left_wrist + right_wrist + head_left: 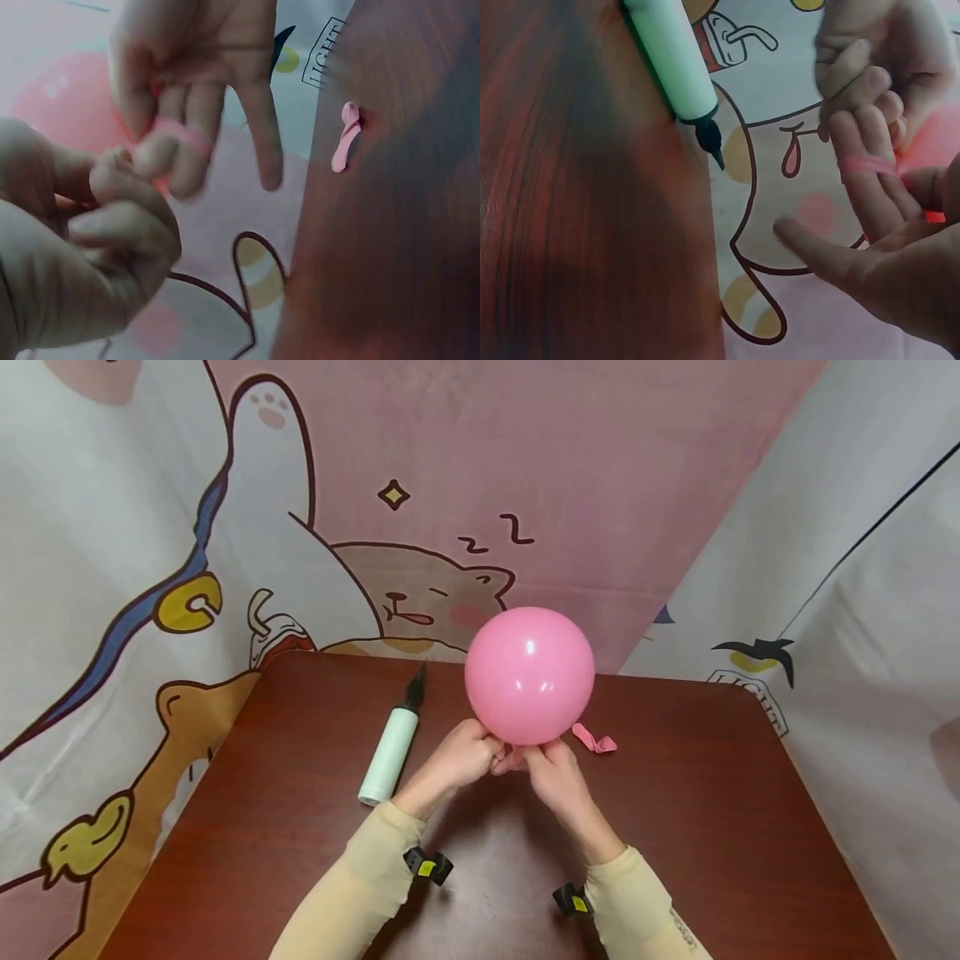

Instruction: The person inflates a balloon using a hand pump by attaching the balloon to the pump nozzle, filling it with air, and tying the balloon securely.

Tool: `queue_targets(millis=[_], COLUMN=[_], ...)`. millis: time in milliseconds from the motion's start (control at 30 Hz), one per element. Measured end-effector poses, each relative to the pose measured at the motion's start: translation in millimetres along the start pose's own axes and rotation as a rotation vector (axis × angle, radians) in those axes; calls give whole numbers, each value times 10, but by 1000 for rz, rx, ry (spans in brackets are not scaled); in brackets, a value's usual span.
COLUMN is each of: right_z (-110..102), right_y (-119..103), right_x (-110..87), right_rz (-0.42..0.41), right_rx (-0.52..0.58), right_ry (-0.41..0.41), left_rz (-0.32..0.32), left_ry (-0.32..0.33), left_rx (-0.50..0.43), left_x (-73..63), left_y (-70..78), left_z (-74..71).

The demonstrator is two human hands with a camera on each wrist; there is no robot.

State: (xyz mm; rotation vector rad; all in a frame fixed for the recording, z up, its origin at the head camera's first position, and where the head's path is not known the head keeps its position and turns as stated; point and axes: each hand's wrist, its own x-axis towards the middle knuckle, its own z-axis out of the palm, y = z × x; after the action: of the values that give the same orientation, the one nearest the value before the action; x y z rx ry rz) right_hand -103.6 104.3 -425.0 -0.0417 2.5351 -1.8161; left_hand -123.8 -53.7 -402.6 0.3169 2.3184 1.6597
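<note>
An inflated pink balloon [529, 675] stands upright above the table, both hands at its lower end. My left hand [467, 752] has its fingers curled at the balloon's neck; in the left wrist view this hand [90, 247] pinches there, though its fingers cover the neck's end. Opposite it, my right hand [557, 777] holds the balloon's base with thumb and index finger. The stretched pink neck [866, 164] wraps round two fingers of the right hand [900, 255], whose little finger sticks out apart.
A pale green hand pump [391, 752] with a black nozzle lies left of the hands. A flat pink balloon [594, 740] lies on the brown table [697, 810] to the right. A cartoon-printed cloth [600, 468] hangs behind the table.
</note>
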Motion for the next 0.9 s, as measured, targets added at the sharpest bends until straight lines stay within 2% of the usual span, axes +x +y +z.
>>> queue_targets(millis=[67,167,233,300,433,467,533,633,733,833,900], right_z=[40,90,120,142,146,142,134,142,164,195,216], right_y=[2,7,15,28,7,-9,-51,-93,-98,-89,-79], right_x=[14,41,61,82,92,87,71,46,30,6,-11], right_rz=[-5,-14,17,33,75,80,84,54,8,-13,-19], right_rx=[-85,-125,-48,143,646,751,883,989,1037,1033,1018], right_ry=[48,114,148,159,102,83,68,83,100,120,130], left_rz=[22,58,102,163,264,281,289,275,239,201,185], left_ry=[67,182,255,335,464,488,507,495,461,430,414], left_rx=[168,384,437,446,331,284,173,-14,-175,-257,-260], left_x=[-19,-59,-96,-138,-197,-200,-196,-172,-133,-109,-107], left_y=[37,61,51,33,-56,-82,-128,-167,-189,-202,-208], left_z=[44,161,271,380,531,551,578,598,595,575,553])
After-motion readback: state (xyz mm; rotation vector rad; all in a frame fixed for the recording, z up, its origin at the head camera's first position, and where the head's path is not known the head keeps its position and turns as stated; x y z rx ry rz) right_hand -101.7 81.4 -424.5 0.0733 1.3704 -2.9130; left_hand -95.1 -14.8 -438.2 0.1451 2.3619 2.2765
